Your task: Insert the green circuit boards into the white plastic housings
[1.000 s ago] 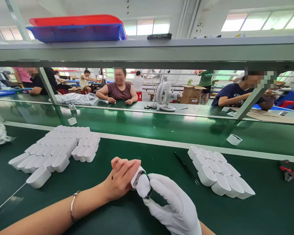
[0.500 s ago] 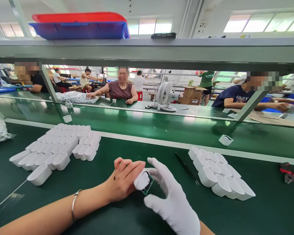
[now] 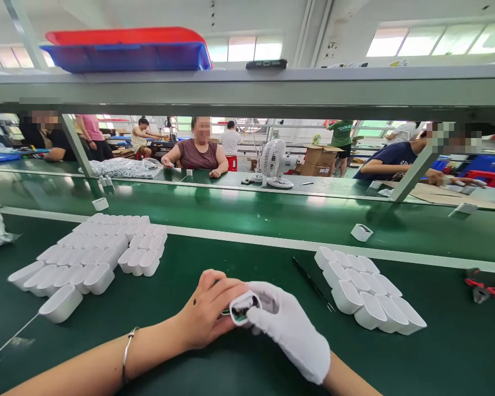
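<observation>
My bare left hand (image 3: 208, 313) and my white-gloved right hand (image 3: 291, 330) meet low in the middle, both closed round one small white plastic housing (image 3: 244, 306). Its open end faces me and shows a green circuit board inside. A large group of the same white housings (image 3: 91, 250) lies on the green mat to the left. A smaller row of white housings (image 3: 367, 289) lies to the right of my hands.
A thin black tool (image 3: 313, 284) lies between my hands and the right row, red pliers (image 3: 484, 289) at far right. Single housings (image 3: 361, 232) ride the green belt beyond. A desk fan (image 3: 274, 162) and several seated people are across; trays (image 3: 124, 49) sit overhead.
My right hand's fingers, spread open half a second ago, have closed on the housing again. The housing has turned so its open end faces me. Loose housings on the belt have drifted left.
</observation>
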Tool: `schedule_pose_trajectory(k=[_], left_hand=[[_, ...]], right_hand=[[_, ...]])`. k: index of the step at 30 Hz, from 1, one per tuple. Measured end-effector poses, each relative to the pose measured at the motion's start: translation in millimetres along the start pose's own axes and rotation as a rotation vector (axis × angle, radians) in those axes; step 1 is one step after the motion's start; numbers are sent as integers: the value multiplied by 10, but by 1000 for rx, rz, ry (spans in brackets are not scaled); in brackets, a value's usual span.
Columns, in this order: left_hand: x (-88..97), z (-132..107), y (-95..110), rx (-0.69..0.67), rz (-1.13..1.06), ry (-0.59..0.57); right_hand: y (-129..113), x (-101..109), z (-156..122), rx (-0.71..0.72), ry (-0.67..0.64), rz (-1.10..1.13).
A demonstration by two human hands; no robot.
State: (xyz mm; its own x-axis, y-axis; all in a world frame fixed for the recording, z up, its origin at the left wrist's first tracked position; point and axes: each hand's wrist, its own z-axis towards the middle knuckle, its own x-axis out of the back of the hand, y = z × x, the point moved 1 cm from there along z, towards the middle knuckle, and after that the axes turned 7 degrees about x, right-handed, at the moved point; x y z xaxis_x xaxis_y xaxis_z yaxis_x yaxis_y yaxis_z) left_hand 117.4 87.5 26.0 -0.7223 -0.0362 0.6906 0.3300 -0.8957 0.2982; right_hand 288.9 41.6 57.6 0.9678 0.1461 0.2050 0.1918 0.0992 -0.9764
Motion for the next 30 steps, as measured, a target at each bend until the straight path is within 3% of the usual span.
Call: schedule_pose_trajectory(k=[3,4,6,9,12,15,19,21,25,27,30], left_hand=[[-9,24,-129,270,-124,38],[-21,27,-188,384,-164,51],[-60,20,-309,606,-224,62],[-125,-14,-439,811,-234,10],[-156,-37,-470,822,-233,-78],[-149,-37,-444,807,-279,-111],[-150,-19,-398,784,-354,-150],[-163,-11,-377,780,-382,-160],[-185,0,-321,776,-434,-170],[-187,6,-289,766,-455,-187],[-172,20,-249,786,-477,-207]], right_hand=[[6,308,86,47,264,-679],[15,422,122,-24,343,-909],[60,624,194,-285,364,-1199],[174,795,272,-562,229,-1285],[281,806,306,-556,181,-1260],[311,740,298,-463,210,-1143],[169,646,243,-227,321,-895],[74,611,211,-136,364,-620],[-2,523,194,-53,313,266],[28,469,211,-7,352,505],[145,377,257,-25,435,676]])
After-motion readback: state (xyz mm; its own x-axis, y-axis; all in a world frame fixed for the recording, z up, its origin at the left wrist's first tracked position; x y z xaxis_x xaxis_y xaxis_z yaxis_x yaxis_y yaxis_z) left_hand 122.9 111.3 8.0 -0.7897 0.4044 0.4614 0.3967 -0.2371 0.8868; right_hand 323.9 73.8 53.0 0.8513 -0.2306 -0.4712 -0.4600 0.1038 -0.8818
